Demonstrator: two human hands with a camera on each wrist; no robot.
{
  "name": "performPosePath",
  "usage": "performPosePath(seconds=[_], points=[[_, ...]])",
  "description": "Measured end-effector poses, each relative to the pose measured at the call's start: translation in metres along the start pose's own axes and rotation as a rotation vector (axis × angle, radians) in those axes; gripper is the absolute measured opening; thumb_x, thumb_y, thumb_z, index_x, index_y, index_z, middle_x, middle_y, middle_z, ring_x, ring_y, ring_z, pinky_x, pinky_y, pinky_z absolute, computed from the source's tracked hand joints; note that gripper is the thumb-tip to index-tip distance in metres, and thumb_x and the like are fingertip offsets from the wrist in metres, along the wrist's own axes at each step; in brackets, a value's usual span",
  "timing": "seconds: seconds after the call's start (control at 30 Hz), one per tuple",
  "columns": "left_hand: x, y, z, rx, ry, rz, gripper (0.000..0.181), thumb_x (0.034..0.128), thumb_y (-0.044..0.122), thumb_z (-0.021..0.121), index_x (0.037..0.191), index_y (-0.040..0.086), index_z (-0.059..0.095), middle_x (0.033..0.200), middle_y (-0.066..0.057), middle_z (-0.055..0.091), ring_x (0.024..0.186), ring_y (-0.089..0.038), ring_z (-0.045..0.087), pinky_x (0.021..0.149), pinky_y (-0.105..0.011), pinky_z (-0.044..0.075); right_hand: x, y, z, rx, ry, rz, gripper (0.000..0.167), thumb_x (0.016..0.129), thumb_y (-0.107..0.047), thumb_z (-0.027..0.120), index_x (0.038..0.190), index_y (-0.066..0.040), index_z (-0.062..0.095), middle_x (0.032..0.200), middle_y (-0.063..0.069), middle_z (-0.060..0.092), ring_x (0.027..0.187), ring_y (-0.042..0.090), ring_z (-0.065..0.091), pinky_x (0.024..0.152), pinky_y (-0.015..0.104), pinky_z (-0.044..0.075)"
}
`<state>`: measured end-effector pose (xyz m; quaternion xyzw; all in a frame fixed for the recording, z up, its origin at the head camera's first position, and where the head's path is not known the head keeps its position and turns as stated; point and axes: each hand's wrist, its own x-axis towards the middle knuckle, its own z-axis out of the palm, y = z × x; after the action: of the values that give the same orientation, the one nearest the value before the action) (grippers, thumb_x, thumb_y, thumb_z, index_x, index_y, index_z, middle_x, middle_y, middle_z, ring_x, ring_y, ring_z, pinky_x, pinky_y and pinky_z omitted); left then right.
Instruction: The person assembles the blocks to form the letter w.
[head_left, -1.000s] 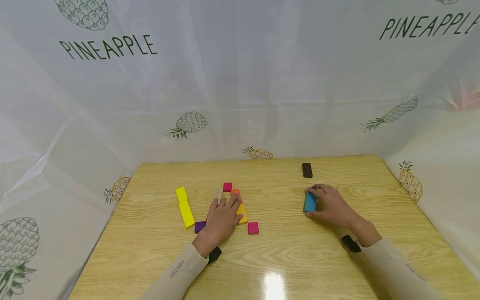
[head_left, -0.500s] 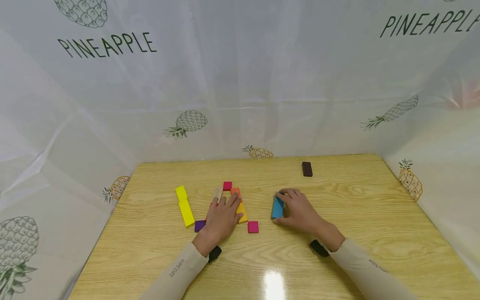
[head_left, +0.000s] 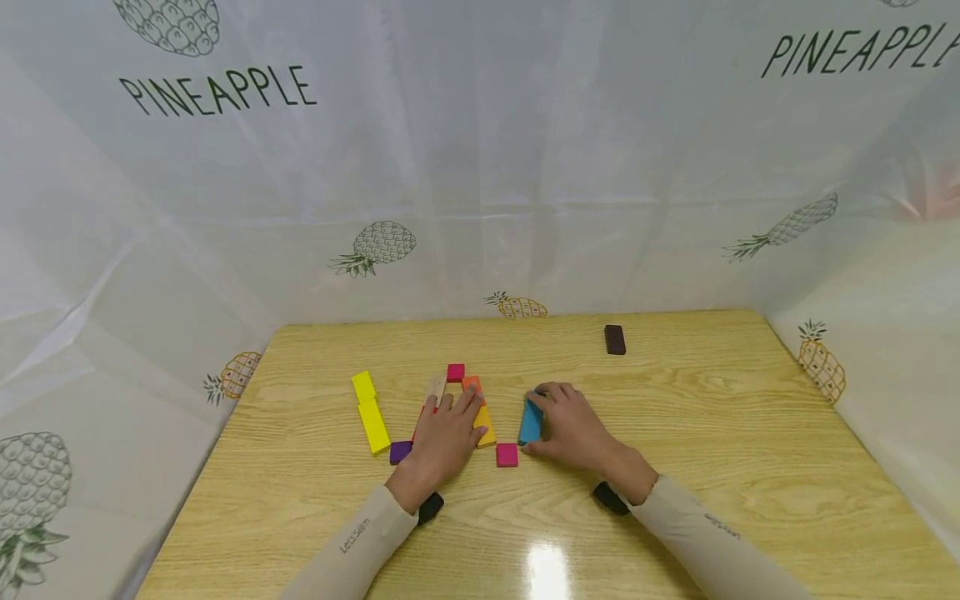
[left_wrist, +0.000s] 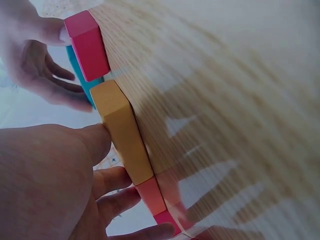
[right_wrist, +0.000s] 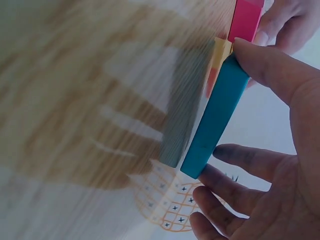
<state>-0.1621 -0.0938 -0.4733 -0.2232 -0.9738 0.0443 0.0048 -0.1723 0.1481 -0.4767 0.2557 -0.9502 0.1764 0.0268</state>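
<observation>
My right hand (head_left: 576, 427) pinches a blue rectangular block (head_left: 531, 421) between thumb and fingertips. The right wrist view shows this blue block (right_wrist: 215, 117) with the thumb at one end and fingers at the other; its reflection lies on the wood. My left hand (head_left: 442, 435) rests over a group of blocks with relaxed, spread fingers. Its thumb and fingertips touch a yellow-orange block (left_wrist: 122, 132) and an orange block (left_wrist: 151, 196). A red block and a beige block (head_left: 437, 388) are partly hidden under it. A pink square block (head_left: 507, 455) lies between the hands, close to the blue block.
Two yellow blocks, one long (head_left: 373, 428) and one short (head_left: 363, 387), lie end to end on the left. A purple block (head_left: 401, 452) sits by the left wrist. Another pink block (head_left: 455, 372) tops the group. A dark brown block (head_left: 615, 339) lies near the table's (head_left: 712, 392) back edge.
My right hand has slid the blue block leftward across the table, from the right side to near the pink block. The left hand stays in place.
</observation>
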Motion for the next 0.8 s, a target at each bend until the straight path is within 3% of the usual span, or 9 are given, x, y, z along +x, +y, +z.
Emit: performPosePath(seconds=[0.33,0.5,0.67,0.8], points=[[0.000,0.000,-0.001,-0.004,0.004,-0.003,0.058,0.1098,0.045,0.054,0.159,0.016,0.050,0.164,-0.002,0.048,0.134,-0.031,0.055,0.115,-0.051,0.039,0.000,-0.001,0.005,-0.018,-0.008,-0.015,0.081,0.082,-0.040,0.093,0.144,0.003,0.061,0.143,0.022,0.057,0.133,0.043,0.053,0.109,0.062,0.045],[-0.001,0.000,-0.002,0.011,0.003,0.002,0.058,0.1099,0.047,0.053,0.159,0.016,0.051,0.164,-0.001,0.048,0.133,-0.030,0.055,0.113,-0.051,0.040,-0.005,0.004,-0.004,0.043,-0.033,-0.007,0.084,0.085,-0.038,0.091,0.148,0.004,0.056,0.150,0.024,0.052,0.139,0.045,0.048,0.111,0.065,0.042],[0.000,0.000,0.001,0.014,0.006,0.005,0.058,0.1104,0.046,0.053,0.160,0.016,0.049,0.165,-0.002,0.047,0.133,-0.030,0.055,0.113,-0.051,0.040,-0.007,0.023,-0.025,0.097,0.018,0.031,0.076,0.090,-0.030,0.087,0.149,0.006,0.054,0.150,0.027,0.051,0.138,0.050,0.048,0.110,0.071,0.039],[0.001,-0.001,0.002,0.025,0.012,0.006,0.059,0.1101,0.046,0.053,0.160,0.016,0.049,0.165,-0.002,0.047,0.131,-0.030,0.056,0.112,-0.050,0.041,-0.006,0.046,-0.039,0.060,0.085,0.054,0.068,0.094,-0.025,0.083,0.146,0.008,0.056,0.147,0.031,0.052,0.134,0.054,0.049,0.106,0.073,0.039]])
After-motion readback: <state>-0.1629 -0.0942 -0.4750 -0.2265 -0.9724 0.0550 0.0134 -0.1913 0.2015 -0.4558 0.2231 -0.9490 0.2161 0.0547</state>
